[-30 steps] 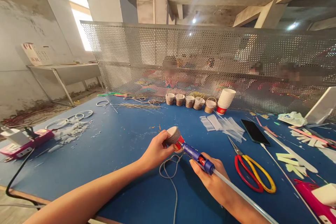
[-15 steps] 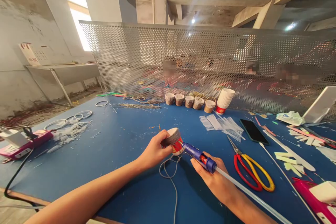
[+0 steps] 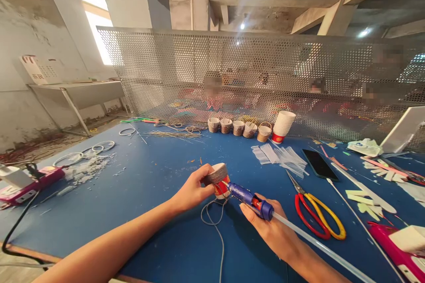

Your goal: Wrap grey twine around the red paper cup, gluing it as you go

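Observation:
My left hand (image 3: 193, 189) is closed around a red and white paper cup (image 3: 220, 188), tilted, with grey cord wound in rows about its rim end. Loose grey cord (image 3: 222, 243) hangs from the cup and trails in a loop over the blue table towards me. In my right hand (image 3: 265, 221) is a blue hot glue gun (image 3: 246, 196), its nozzle at the red side of the cup just below the wound cord. A long translucent glue stick (image 3: 308, 236) runs out of the gun's back end.
Red and yellow handled scissors (image 3: 318, 214) and a phone (image 3: 320, 164) lie to the right, by clear strips (image 3: 280, 157). Cord-wrapped cups (image 3: 238, 128) and a cup stack (image 3: 283, 126) line the back before a perforated metal screen (image 3: 186, 75). Pink power strips (image 3: 43, 181) sit on both sides.
The glue gun's nozzle has shifted slightly left and down along the cup's side. The cup has turned a little in my left hand. My view has moved slightly.

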The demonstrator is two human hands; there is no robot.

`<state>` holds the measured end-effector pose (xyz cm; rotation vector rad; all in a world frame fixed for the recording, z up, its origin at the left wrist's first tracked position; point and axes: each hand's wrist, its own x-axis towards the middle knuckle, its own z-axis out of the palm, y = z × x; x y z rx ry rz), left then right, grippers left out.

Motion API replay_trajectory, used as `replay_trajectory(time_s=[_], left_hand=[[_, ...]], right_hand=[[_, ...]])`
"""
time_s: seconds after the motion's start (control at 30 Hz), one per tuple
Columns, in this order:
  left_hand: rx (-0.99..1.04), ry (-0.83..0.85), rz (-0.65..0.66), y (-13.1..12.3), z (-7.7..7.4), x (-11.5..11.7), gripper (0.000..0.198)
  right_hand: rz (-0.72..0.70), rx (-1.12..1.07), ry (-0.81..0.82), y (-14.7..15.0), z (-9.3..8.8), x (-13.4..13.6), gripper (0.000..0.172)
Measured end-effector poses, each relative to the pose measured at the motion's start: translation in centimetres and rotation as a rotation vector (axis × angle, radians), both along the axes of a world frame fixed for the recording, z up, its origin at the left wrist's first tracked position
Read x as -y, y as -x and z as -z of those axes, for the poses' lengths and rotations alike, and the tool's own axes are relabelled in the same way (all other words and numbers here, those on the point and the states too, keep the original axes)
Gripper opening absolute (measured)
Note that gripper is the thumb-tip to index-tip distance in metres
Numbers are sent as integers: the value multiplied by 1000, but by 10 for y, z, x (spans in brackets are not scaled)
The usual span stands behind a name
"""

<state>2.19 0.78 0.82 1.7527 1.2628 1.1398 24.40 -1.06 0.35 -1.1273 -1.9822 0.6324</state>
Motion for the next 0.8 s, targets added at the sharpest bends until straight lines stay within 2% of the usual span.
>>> replay_trajectory(time_s=[0.17,0.3,0.4,0.63,0.7,0.8], left_hand=[[6,41,39,2,-2,0,12],[22,65,70,3,-3,1,10],[64,77,111,3,-3,0,11],[148,118,127,8,-1,-2,12],[145,113,124,8,-1,-1,11],[152,114,129,5,-1,0,13]], right_hand=[[-28,-23,65,0,-3,-1,44],[35,-34,62,0,-4,2,46],[19,-23,75,0,-3,3,45],[-76,-96,310,-4,-7,-6,47],[-80,-97,305,-4,-8,-5,47],[-54,-72,206,-2,-8,-1,44]])
